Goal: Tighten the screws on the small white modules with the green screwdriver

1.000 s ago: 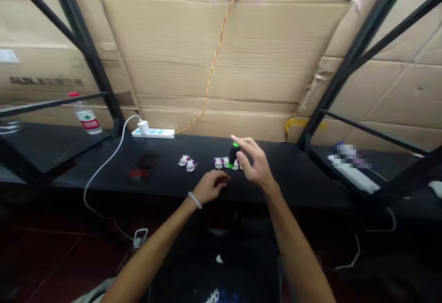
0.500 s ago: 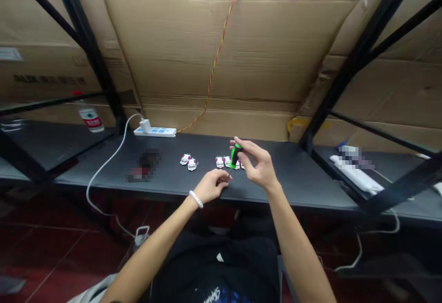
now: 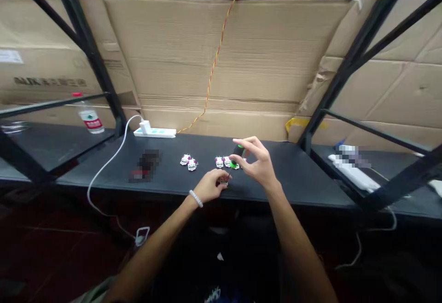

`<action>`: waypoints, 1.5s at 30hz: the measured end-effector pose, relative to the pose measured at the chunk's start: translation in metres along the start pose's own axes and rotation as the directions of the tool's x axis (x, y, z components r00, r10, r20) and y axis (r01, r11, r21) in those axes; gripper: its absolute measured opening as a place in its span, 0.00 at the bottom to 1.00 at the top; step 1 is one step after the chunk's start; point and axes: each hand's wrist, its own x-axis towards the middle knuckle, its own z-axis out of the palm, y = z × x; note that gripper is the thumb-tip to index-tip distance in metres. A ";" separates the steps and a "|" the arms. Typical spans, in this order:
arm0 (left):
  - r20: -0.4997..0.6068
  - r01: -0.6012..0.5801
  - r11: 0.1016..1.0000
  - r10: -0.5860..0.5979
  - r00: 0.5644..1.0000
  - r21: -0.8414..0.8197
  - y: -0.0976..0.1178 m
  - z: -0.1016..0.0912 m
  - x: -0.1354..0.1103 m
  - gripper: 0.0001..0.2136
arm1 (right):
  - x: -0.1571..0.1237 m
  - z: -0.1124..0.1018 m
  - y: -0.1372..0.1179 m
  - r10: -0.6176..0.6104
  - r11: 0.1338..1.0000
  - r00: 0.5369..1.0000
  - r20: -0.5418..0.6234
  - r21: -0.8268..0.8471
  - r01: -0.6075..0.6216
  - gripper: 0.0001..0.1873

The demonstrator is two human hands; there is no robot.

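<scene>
My right hand (image 3: 255, 161) grips a black and green screwdriver (image 3: 236, 154) by its handle, the shaft slanting down and left. At the shaft's lower end, my left hand (image 3: 210, 185) is closed on a small white part (image 3: 224, 181), mostly hidden by the fingers. Just beyond the hands is a row of several small white and purple parts (image 3: 219, 161), some covered by the screwdriver and my right hand. To the left lie two similar white and purple parts (image 3: 191, 164), close together on the black tabletop (image 3: 293, 178).
A white power strip (image 3: 160, 132) with a plug and white cable (image 3: 107, 161) lies at the back left. Behind a black frame post stands a water bottle (image 3: 91, 118). Cardboard panels (image 3: 165, 54) wall off the back. A long white object (image 3: 355, 174) rests at the right.
My right hand's fingers have shifted on the screwdriver handle, covering more of its green. The small white part under my left fingers now shows more. The other parts lie as before.
</scene>
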 end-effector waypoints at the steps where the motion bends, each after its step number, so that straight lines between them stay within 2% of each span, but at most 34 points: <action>1: 0.002 0.004 1.000 -0.004 1.000 0.000 0.000 0.000 0.000 0.15 | 0.000 -0.001 0.000 0.000 1.000 1.000 0.006 -0.006 0.000 0.22; 3: 0.006 0.005 1.000 -0.005 1.000 -0.008 0.002 -0.001 0.000 0.16 | -0.002 -0.002 0.000 0.001 0.999 0.999 0.051 0.053 -0.004 0.23; 6: -0.001 0.001 0.999 -0.001 1.000 -0.037 0.003 -0.001 0.000 0.15 | -0.006 -0.003 0.003 0.008 0.974 0.994 0.110 0.226 -0.033 0.24; 8: 0.004 0.003 0.999 -0.003 1.000 -0.040 0.002 -0.001 0.000 0.15 | -0.007 -0.003 0.004 0.014 0.964 0.993 0.120 0.263 -0.045 0.23; 16: 0.016 -0.056 0.998 0.056 0.998 -0.004 0.003 -0.001 0.000 0.17 | -0.005 -0.004 0.003 0.018 1.000 1.000 -0.011 0.004 -0.018 0.17; 22: 0.010 -0.031 0.999 0.031 0.999 -0.024 0.003 -0.001 0.000 0.17 | -0.001 -0.011 -0.002 0.005 0.993 0.989 0.148 0.119 -0.023 0.23; 24: 0.008 -0.030 0.999 0.030 1.000 -0.027 0.002 0.000 0.000 0.17 | 0.001 -0.012 -0.001 0.008 0.994 0.991 0.130 0.110 -0.023 0.21; 28: 0.002 -0.026 1.000 0.026 1.000 -0.013 0.001 0.000 0.000 0.16 | 0.000 -0.009 0.002 0.008 1.000 1.000 0.008 -0.020 -0.007 0.18; 30: 0.004 -0.030 1.000 0.030 1.000 -0.007 0.001 0.000 0.000 0.16 | -0.002 -0.008 0.002 0.000 1.000 1.000 0.030 -0.012 0.000 0.20; 34: 0.011 -0.028 1.000 0.028 1.000 -0.011 0.000 0.001 0.000 0.17 | -0.004 -0.006 0.001 0.031 0.993 0.994 0.101 0.111 -0.042 0.22; 37: 0.015 -0.034 0.999 0.034 0.999 -0.008 0.000 0.001 0.000 0.17 | -0.002 -0.005 0.000 0.022 1.000 0.999 0.035 0.014 -0.023 0.18; 40: 0.016 -0.020 1.000 0.020 1.000 -0.009 0.000 0.001 0.000 0.16 | -0.002 -0.004 -0.001 -0.014 0.997 1.000 0.021 -0.082 0.015 0.21; 42: 0.019 -0.021 1.000 0.021 1.000 -0.009 0.001 0.001 0.000 0.16 | -0.003 -0.003 -0.001 -0.006 1.000 0.998 0.056 -0.023 0.007 0.21; 45: 0.015 -0.034 0.999 0.034 0.999 -0.001 0.003 0.000 0.000 0.17 | -0.005 0.000 0.001 0.041 0.988 0.997 0.061 0.148 -0.049 0.21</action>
